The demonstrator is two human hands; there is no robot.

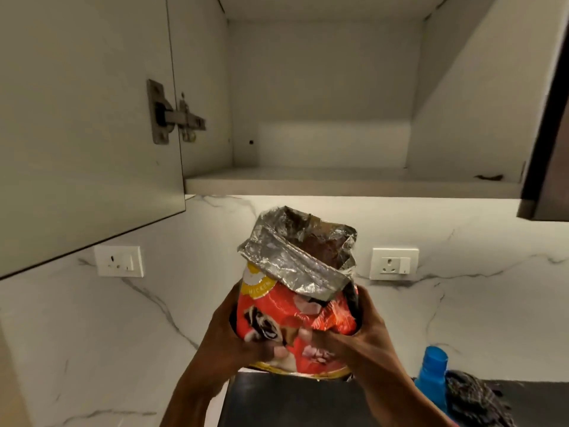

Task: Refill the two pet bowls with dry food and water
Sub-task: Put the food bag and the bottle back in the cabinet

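Observation:
A red dog-food bag [295, 312] with a silver foil lining is upright in front of me, its top open and folded outward. Brown kibble shows inside the mouth. My left hand [234, 337] grips the bag's left side with the thumb across its front. From the other side my right hand [354, 337] grips it too, fingers curled round the bag's edge. The bag hangs in the air below the open wall cabinet [354, 183]. No pet bowls are in view.
The cabinet's left door [86, 124] swings open toward me, its right door [551, 134] at the frame edge. A dark countertop [292, 402] lies below, with a blue bottle [432, 377] and a dark cloth [474, 399] at the right. Two wall sockets sit on the marble backsplash.

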